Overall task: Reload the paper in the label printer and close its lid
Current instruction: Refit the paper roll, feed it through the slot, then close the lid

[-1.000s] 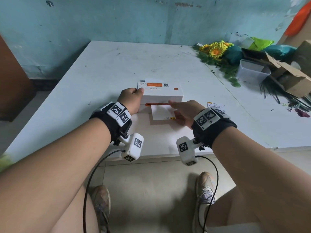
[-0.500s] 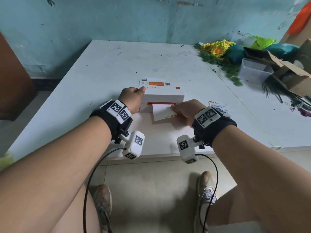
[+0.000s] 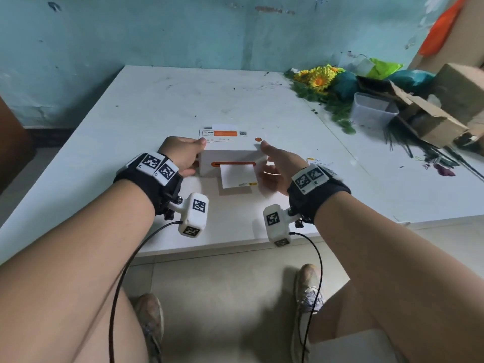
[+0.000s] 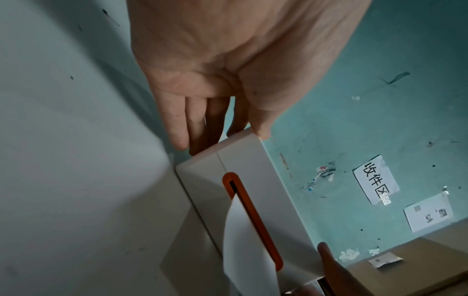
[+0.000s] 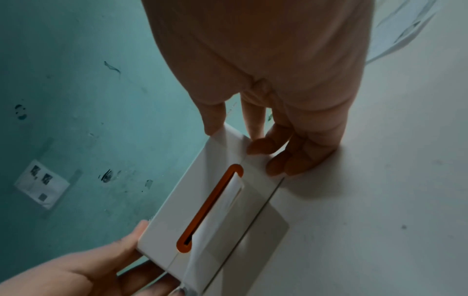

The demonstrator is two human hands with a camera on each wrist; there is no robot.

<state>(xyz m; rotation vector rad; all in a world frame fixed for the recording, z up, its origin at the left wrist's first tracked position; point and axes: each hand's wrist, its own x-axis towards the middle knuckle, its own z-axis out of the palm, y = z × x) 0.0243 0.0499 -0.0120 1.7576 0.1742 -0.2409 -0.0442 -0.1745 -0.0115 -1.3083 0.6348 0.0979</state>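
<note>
A white label printer [image 3: 230, 151] with an orange slot and its lid down stands near the front of the white table [image 3: 157, 113]. A white paper sheet [image 3: 237, 175] sticks out of the slot onto the table. My left hand [image 3: 188, 155] holds the printer's left side, thumb on the top edge and fingers down the side. My right hand [image 3: 272, 163] is at the right side, thumb on the top corner by the orange button, fingers against the side. The wrist views show the same: printer [image 4: 253, 180], paper [image 4: 245, 250], left hand [image 4: 222, 138]; printer [image 5: 177, 210], right hand [image 5: 248, 148].
Yellow artificial flowers [image 3: 319, 79], a clear plastic tub [image 3: 372, 111] and an open cardboard box [image 3: 424, 116] crowd the table's right rear. A small printed label [image 3: 317, 161] lies just right of my right hand. The table's front edge [image 3: 235, 244] is near my wrists.
My right hand has let go of the paper at the slot and moved up to the printer's right side. The left hand has stayed on the left side.
</note>
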